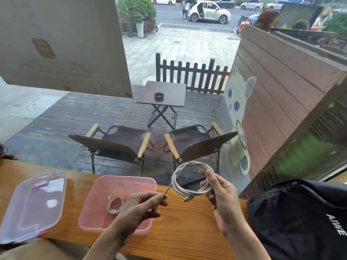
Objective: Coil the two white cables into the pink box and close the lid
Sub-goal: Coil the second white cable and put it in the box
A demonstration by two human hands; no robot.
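Note:
The pink box [105, 186] stands open on the wooden counter, with a small coiled white cable [115, 205] lying inside it. Its clear lid [35, 205] lies apart on the counter to the left. A thicker white cable [189, 177], wound into a loop, hangs in the air to the right of the box. My right hand [221, 199] grips the loop at its right side. My left hand [142, 207] pinches the cable's free end near one plug. The other plug dangles below the loop.
A black bag [300, 218] with white lettering sits on the counter [187, 228] at the right. Behind the counter is a window onto a deck with two folding chairs [116, 143] and a small table [163, 94].

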